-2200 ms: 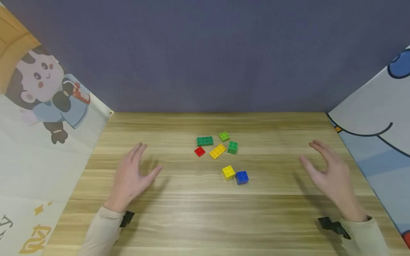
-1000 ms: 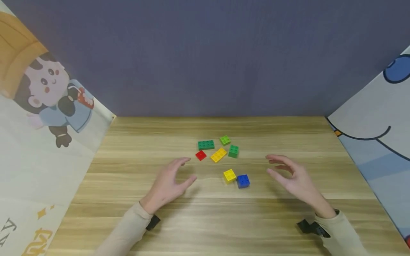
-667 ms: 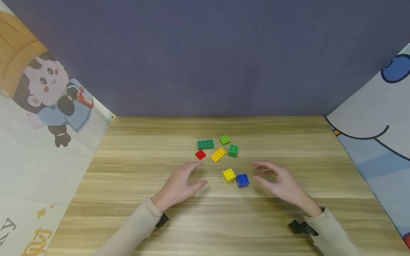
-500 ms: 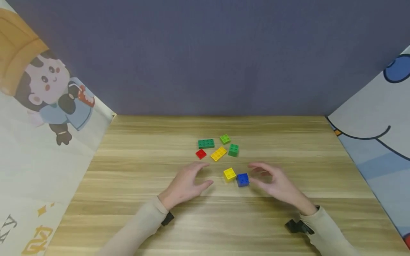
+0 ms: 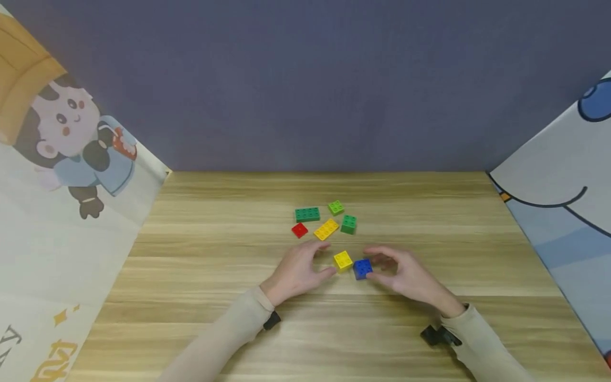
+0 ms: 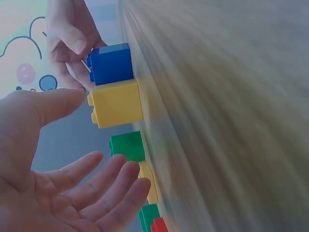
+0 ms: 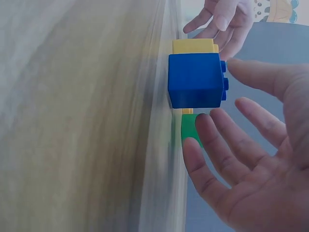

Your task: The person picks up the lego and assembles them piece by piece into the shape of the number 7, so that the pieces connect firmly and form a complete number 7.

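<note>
A yellow 2x2 toy building brick (image 5: 342,261) and a blue one (image 5: 363,269) stand side by side, studs up, on the wooden table. My left hand (image 5: 300,270) is just left of the yellow brick, thumb and fingers spread apart with nothing between them. On the other side my right hand (image 5: 403,273) reaches to the blue brick (image 7: 195,80), its thumb tip overlapping that brick's near right corner in the head view. In the right wrist view the thumb and fingers are spread around the blue brick's side without gripping it.
Behind lie a dark green long brick (image 5: 307,214), a red square piece (image 5: 299,229), an orange-yellow long brick (image 5: 326,229), a green brick (image 5: 348,224) and a lime one (image 5: 336,207). A dark panel (image 5: 324,95) rises at the table's far edge; printed sheets flank both sides.
Both hands have come inward from the table's sides, the left moving right and the right moving left, up to the yellow and blue bricks. The bricks stay where they were.
</note>
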Motion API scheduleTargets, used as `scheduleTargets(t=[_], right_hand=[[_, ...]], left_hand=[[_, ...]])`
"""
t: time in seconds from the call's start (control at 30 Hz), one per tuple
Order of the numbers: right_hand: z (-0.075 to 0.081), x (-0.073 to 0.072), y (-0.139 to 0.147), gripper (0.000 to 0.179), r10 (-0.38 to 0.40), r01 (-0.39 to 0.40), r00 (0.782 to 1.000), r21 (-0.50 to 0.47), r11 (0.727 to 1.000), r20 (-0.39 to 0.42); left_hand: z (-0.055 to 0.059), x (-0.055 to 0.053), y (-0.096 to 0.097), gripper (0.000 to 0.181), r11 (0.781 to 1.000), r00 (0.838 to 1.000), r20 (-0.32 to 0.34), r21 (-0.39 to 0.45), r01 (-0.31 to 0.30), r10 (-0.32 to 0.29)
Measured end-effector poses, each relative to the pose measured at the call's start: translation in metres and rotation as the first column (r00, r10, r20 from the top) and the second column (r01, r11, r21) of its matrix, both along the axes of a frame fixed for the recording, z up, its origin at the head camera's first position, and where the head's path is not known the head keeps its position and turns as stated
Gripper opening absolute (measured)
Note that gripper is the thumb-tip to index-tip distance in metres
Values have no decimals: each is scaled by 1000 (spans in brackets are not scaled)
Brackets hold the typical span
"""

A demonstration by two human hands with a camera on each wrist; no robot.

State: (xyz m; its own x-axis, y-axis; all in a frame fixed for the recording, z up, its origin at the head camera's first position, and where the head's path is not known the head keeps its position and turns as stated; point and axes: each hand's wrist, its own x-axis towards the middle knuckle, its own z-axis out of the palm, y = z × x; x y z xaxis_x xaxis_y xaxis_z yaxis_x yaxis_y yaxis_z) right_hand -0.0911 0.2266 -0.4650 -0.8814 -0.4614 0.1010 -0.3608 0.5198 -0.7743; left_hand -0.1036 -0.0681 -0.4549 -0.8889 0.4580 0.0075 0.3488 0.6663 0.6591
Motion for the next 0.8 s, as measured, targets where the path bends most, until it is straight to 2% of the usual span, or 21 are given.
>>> scheduleTargets(t=[0.43,0.8], right_hand=[[-1,-2,-2,46,2,-4,999,41,999,48],[-2,-4,0,45,6,-9,997,39,999,76]], left_hand=[[-1,-5,18,57,1000,999,39,-17,-25,26],[-5,-11,18,41,1000,997,79,-7,10,-10]])
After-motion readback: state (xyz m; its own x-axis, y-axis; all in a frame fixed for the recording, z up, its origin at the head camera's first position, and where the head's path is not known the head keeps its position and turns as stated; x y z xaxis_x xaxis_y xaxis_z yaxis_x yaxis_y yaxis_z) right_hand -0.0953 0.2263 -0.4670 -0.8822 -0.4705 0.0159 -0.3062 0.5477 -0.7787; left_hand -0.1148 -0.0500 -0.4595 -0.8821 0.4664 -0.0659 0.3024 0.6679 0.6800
